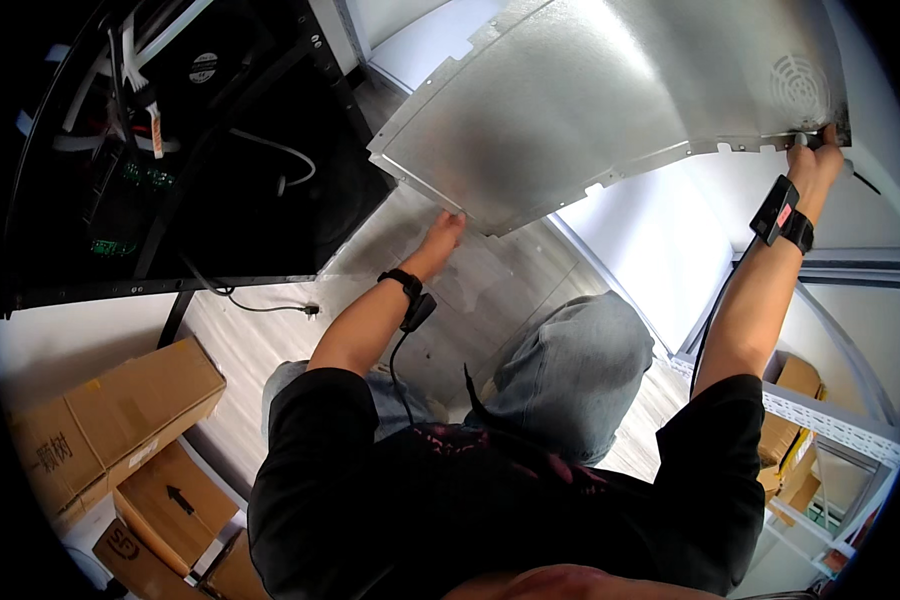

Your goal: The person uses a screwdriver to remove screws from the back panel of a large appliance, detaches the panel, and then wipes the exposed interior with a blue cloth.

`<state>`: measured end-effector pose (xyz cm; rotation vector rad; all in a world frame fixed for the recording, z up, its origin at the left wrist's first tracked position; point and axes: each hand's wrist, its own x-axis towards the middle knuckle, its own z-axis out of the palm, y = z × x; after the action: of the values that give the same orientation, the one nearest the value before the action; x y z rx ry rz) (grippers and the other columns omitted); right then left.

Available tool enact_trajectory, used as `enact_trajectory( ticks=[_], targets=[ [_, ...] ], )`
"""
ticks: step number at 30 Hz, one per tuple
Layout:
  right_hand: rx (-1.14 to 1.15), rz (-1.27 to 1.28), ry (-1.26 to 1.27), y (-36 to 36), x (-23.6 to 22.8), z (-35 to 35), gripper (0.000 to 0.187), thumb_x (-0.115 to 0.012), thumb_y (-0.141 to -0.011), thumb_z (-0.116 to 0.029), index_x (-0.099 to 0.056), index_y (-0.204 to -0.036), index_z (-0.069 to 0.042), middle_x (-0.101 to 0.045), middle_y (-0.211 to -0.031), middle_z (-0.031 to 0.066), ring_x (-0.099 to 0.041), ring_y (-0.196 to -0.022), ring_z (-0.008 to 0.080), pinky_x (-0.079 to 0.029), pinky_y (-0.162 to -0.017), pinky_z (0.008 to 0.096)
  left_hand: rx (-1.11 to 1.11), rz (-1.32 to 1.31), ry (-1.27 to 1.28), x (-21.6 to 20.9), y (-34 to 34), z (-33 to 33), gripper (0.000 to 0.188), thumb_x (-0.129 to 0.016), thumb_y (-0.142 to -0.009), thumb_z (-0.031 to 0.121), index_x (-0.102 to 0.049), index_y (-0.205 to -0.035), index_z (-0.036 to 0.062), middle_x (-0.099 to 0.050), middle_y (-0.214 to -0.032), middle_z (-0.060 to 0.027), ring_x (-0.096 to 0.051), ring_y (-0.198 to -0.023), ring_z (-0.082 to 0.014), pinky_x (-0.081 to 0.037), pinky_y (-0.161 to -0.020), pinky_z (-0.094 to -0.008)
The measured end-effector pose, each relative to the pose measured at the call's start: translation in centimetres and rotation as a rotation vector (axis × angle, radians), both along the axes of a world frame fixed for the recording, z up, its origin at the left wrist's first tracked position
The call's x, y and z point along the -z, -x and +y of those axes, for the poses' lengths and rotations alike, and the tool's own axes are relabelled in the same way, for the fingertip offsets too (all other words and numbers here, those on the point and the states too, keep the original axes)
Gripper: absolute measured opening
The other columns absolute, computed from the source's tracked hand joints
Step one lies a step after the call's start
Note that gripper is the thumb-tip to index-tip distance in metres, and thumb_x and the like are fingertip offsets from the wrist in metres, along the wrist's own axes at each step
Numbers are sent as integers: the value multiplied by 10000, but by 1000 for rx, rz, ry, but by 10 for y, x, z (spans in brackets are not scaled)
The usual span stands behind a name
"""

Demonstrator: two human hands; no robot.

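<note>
At the far left, brown cardboard boxes point(135, 405) are stacked on the lower side. Above them stands a black open-sided cabinet point(270, 215) with straight metal edges; a dark cable with a plug point(311, 310) comes out below it onto the wood-pattern floor point(232, 340). The left hand point(444, 236) is narrow, pinching the lower left edge of a sheet-metal panel point(580, 120). This panel is in front of the person, raised above the floor; its long axis goes from lower left to upper right, and the view cuts its upper part. The metal is thin, grey and shiny, with notched edges, and its round slotted vent point(799, 86) lies at the right end. The left corner overlaps the cabinet's edge; I cannot tell if they touch. Floor shows between the cabinet and the knees. The right hand point(816, 160) is closed around the panel's lower edge, just below the vent. A white perforated rack point(838, 421) stands at the far right.
</note>
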<state>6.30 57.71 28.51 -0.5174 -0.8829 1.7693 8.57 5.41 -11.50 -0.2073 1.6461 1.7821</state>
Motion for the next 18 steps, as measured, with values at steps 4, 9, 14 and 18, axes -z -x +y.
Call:
enact_trajectory(
  ticks=[4,9,14,18],
  targets=[
    [32,-44,-34,-4,7,18,259,-566,-915,-126,-605,-1130,12,-608,-1158,122,-578,-1020,272,-467,-896,441,-148,-17,-26,12,13,11,275,-482,-987,321,-550,-1002,56,-566,-939,-13,-517,-883,-136,-436,-828,-323],
    [69,-78,-165,-19,13,36,297,-560,-907,-113,-585,-1149,58,-606,-1166,133,-575,-1050,285,-475,-903,451,-196,59,-87,-12,33,31,217,-474,-994,262,-576,-977,71,-553,-801,9,-524,-734,-113,-462,-698,-280],
    [260,-4,-141,-19,12,-7,299,-597,-877,-70,-565,-1100,127,-627,-1080,174,-622,-930,293,-535,-799,429,-195,-36,-79,-46,92,43,214,-472,-996,278,-574,-908,112,-576,-802,10,-557,-718,-115,-465,-660,-264],
    [229,127,-165,-23,19,-22,282,-623,-860,-46,-561,-1048,154,-630,-1017,186,-637,-839,281,-563,-726,424,-524,-166,-81,-55,137,71,186,-482,-976,245,-582,-923,97,-570,-763,-1,-555,-656,-130,-458,-577,-312]
  ],
)
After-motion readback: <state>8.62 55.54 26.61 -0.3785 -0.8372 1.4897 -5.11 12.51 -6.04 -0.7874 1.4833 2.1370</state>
